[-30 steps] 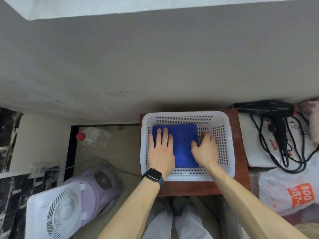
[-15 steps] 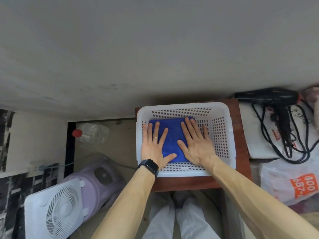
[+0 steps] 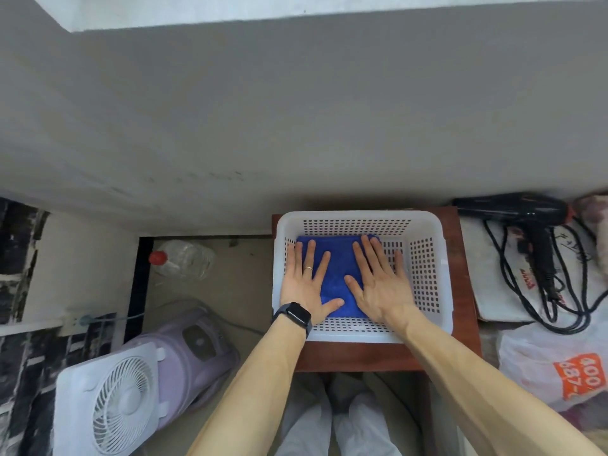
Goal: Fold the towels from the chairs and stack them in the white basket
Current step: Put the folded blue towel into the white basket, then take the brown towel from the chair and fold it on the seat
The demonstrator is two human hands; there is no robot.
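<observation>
A folded blue towel point(image 3: 339, 268) lies flat in the left half of the white perforated basket point(image 3: 427, 278). The basket stands on a small reddish-brown table point(image 3: 358, 357) against the grey wall. My left hand point(image 3: 306, 284), with a ring and a black watch at the wrist, presses flat on the towel's left side. Beside it, my right hand point(image 3: 378, 284) lies flat with straight, spread fingers on the towel's right edge and the basket floor. Both palms hide much of the towel. No chairs or other towels are in view.
A black hair dryer point(image 3: 523, 215) with a coiled cord lies on bags to the right, above a white plastic bag point(image 3: 559, 366) with an orange label. Left on the floor are a clear bottle point(image 3: 184, 258) with a red cap, a lilac appliance point(image 3: 197, 350) and a white fan point(image 3: 118, 403).
My right hand went from curled at the towel's right edge to flat with spread fingers. Both hands now lie flat side by side on the towel; my left hand slid slightly leftward.
</observation>
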